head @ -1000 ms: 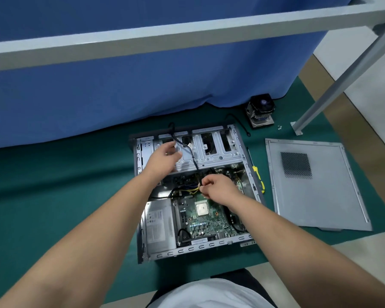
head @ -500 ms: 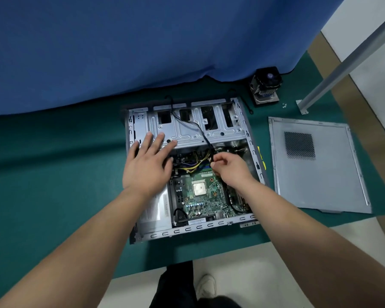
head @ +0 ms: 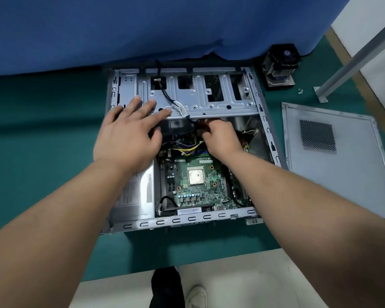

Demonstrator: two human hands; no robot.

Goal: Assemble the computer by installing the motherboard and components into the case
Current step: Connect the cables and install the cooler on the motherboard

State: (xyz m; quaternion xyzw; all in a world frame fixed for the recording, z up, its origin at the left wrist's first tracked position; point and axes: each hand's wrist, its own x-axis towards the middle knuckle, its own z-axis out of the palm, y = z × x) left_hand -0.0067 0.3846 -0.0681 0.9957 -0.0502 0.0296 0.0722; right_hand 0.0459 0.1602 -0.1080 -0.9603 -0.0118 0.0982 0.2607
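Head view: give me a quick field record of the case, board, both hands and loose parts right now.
case: open case lying flat on green mat
motherboard: motherboard seated inside, processor bare
left hand: left hand flat, fingers spread on drive bracket
right hand: right hand curled among cables under bracket; grip hidden
cooler: cooler outside the case, beyond its far right corner
side panel: side panel lying right of case

Bare forearms, no sleeves, no rings or watch on left hand [head: 129, 138] or right hand [head: 222, 138]; dark trouser leg [head: 166, 287] and white shoe [head: 196, 296] at 6 o'clock.
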